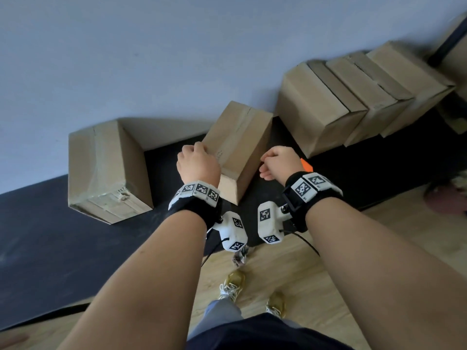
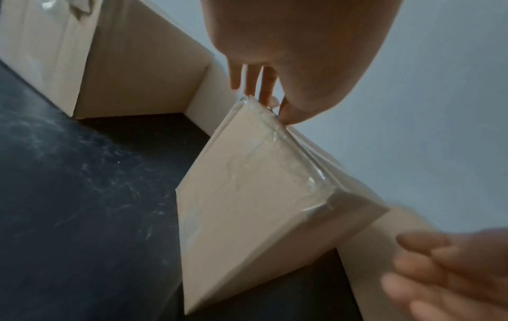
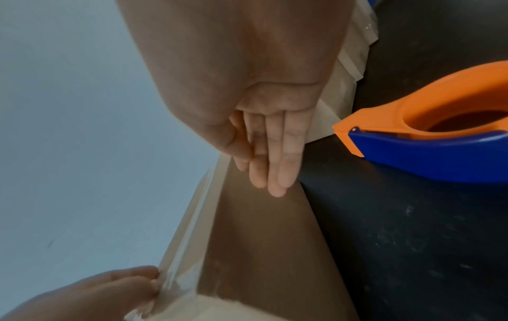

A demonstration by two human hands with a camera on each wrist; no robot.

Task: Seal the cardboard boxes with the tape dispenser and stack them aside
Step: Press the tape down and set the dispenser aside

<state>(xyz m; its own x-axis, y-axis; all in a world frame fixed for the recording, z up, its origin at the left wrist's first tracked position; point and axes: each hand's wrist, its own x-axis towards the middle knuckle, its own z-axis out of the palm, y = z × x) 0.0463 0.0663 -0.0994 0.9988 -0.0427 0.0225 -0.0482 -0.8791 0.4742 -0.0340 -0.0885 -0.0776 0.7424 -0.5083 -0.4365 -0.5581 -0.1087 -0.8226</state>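
Observation:
A taped cardboard box (image 1: 237,140) stands tilted on the black mat (image 1: 50,236), one lower edge raised. My left hand (image 1: 198,162) grips its upper left edge, fingers over the top and thumb on the taped seam (image 2: 274,139). My right hand (image 1: 278,160) is open, its straight fingers (image 3: 272,169) lying flat against the box's right side (image 3: 261,249). The orange and blue tape dispenser (image 3: 429,139) lies on the mat just right of that hand, mostly hidden behind it in the head view (image 1: 307,164). Neither hand holds it.
A larger taped box (image 1: 101,168) stands to the left against the blue-grey wall. A leaning row of several boxes (image 1: 341,102) stands at the back right. The mat ends at a wooden floor (image 1: 328,274), where my feet stand.

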